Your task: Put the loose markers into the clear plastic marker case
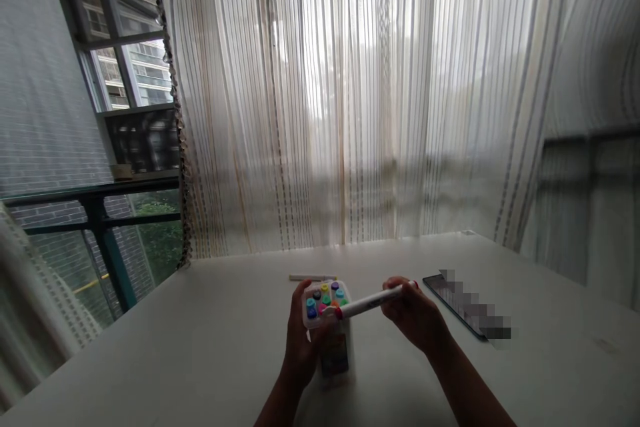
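Observation:
A clear box of markers [331, 333] with coloured caps stands upright on the white table [210, 340]. My left hand [300, 337] is wrapped round the box's left side. My right hand [413, 310] pinches a white marker [367, 303] with a red tip. The marker lies almost level, its tip just above the caps at the box's right edge.
Another white marker [313, 277] lies on the table behind the box. A dark phone [457, 307] rests to the right of my right hand. Striped sheer curtains [350, 100] hang behind the table, and a window with a railing [95, 207] is at the left.

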`<state>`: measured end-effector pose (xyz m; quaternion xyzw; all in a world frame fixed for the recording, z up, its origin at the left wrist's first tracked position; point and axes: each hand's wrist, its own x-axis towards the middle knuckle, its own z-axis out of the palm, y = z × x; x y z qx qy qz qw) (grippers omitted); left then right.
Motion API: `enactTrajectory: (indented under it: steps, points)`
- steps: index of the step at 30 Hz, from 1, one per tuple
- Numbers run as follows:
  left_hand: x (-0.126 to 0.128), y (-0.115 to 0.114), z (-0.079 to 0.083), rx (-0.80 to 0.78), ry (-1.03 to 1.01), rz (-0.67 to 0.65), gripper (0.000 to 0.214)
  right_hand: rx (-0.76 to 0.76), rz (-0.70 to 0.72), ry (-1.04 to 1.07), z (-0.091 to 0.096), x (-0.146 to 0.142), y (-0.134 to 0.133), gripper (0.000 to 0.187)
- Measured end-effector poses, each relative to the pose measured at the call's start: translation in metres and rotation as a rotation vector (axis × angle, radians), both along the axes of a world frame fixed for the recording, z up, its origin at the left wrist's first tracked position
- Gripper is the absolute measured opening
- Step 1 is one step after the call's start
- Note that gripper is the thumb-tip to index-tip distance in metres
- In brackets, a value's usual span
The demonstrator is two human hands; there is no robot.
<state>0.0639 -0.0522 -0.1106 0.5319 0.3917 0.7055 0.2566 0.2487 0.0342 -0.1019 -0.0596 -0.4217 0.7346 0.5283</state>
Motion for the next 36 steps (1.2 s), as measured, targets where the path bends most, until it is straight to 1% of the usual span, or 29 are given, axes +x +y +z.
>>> enactTrajectory:
  steps: [5, 11, 15, 17, 20, 23, 26, 30, 32, 36]
  points:
    - [-0.003, 0.001, -0.003, -0.004, 0.003, -0.019, 0.077, 0.005, -0.017, 0.014, -0.001, 0.000, 0.000, 0.020]
    - [-0.005, 0.001, -0.004, 0.029, -0.025, -0.046, 0.074, 0.018, -0.041, 0.025, -0.002, -0.001, 0.001, 0.021]
    - [-0.005, -0.001, -0.002, 0.049, -0.039, -0.078, 0.070, 0.026, -0.023, 0.021, -0.001, -0.001, 0.001, 0.019]
    - [-0.005, -0.001, -0.002, 0.044, -0.026, -0.072, 0.069, 0.027, -0.007, 0.013, -0.001, -0.001, 0.001, 0.019]
    - [-0.006, 0.000, -0.004, 0.043, -0.011, -0.068, 0.071, 0.023, 0.005, 0.008, -0.001, -0.001, 0.000, 0.019]
    - [-0.007, 0.002, -0.005, 0.079, -0.029, -0.095, 0.073, 0.023, 0.001, 0.009, -0.001, -0.001, 0.000, 0.018]
    - [-0.009, 0.006, 0.001, 0.116, -0.034, -0.137, 0.071, 0.013, 0.007, -0.005, -0.001, 0.000, 0.000, 0.018]
    - [-0.011, 0.008, 0.014, 0.043, 0.026, -0.194, 0.066, 0.013, 0.013, -0.006, 0.000, 0.001, 0.000, 0.020]
    - [-0.012, 0.008, 0.015, 0.029, 0.030, -0.207, 0.064, 0.043, 0.022, -0.012, 0.002, 0.001, -0.001, 0.020]
    - [-0.013, 0.005, 0.006, 0.052, 0.014, -0.212, 0.067, 0.066, 0.012, -0.028, 0.005, 0.000, -0.001, 0.017]
